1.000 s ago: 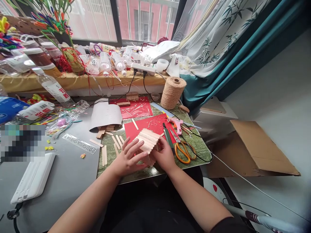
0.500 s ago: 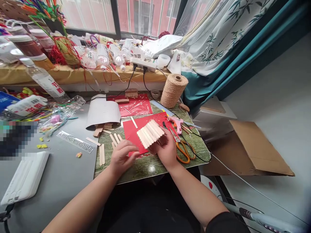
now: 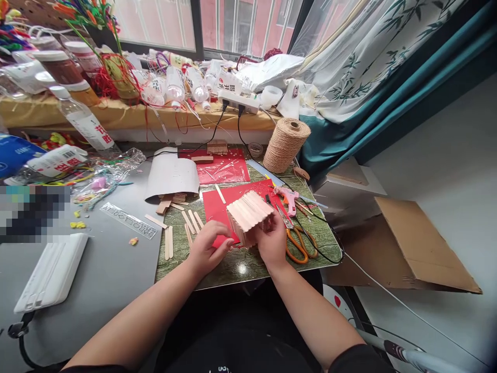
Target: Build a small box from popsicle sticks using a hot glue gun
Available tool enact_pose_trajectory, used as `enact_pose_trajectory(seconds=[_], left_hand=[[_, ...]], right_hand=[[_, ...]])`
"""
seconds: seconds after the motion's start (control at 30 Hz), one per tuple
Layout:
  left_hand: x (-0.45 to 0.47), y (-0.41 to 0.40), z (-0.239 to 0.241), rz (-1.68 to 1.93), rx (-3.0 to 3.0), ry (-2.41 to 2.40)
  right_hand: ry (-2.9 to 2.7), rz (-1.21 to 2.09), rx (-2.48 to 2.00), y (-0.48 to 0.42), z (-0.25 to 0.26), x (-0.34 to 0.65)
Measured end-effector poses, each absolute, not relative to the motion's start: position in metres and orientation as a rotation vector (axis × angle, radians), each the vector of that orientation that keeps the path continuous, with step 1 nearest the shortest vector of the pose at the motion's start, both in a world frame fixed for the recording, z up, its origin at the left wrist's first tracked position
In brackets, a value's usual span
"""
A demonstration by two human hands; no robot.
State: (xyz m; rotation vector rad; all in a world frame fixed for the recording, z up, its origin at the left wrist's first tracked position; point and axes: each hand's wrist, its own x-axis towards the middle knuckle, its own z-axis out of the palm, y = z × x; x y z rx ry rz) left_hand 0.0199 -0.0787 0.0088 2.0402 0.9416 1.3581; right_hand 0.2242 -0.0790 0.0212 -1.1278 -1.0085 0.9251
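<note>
The right hand (image 3: 274,241) has the stick box (image 3: 250,210) pinched by its right side, some fingers hidden by the wall; the box sits tilted above the red sheet (image 3: 215,207), ahead and to the right of the left hand (image 3: 209,246); that hand is half curled, thumb and forefinger parted beside the near left wall, and from my remote seat I cannot tell whether a fingertip touches; I would squeeze lightly, since thin sticks could flex under a hard pinch; I'd want the left hand bracing the opposite wall evenly before any turn; I'd also mind the scissors (image 3: 301,246) just right of the right hand, and the glue gun (image 3: 288,199) beyond it, whose heat I cannot judge.
</note>
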Motion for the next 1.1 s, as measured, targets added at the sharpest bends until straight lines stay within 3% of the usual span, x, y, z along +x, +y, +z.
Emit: enact_pose_trajectory(seconds=[0.13, 0.3, 0.57, 1.1], left_hand=[[0.021, -0.072, 0.004, 1.480, 1.677, 0.929], [0.027, -0.070, 0.005, 1.151, 1.279, 0.637], [0.029, -0.073, 0.014, 1.136, 1.257, 0.784], [0.017, -0.062, -0.001, 1.067, 0.958, 0.848]], right_hand=[[-0.857, 1.141, -1.037, -0.077, 0.032, 0.225], [-0.800, 1.292, -1.119, -0.083, 0.034, 0.222], [-0.907, 1.206, -1.170, -0.093, 0.037, 0.209], [-1.000, 1.622, -1.245, -0.060, 0.047, 0.253]])
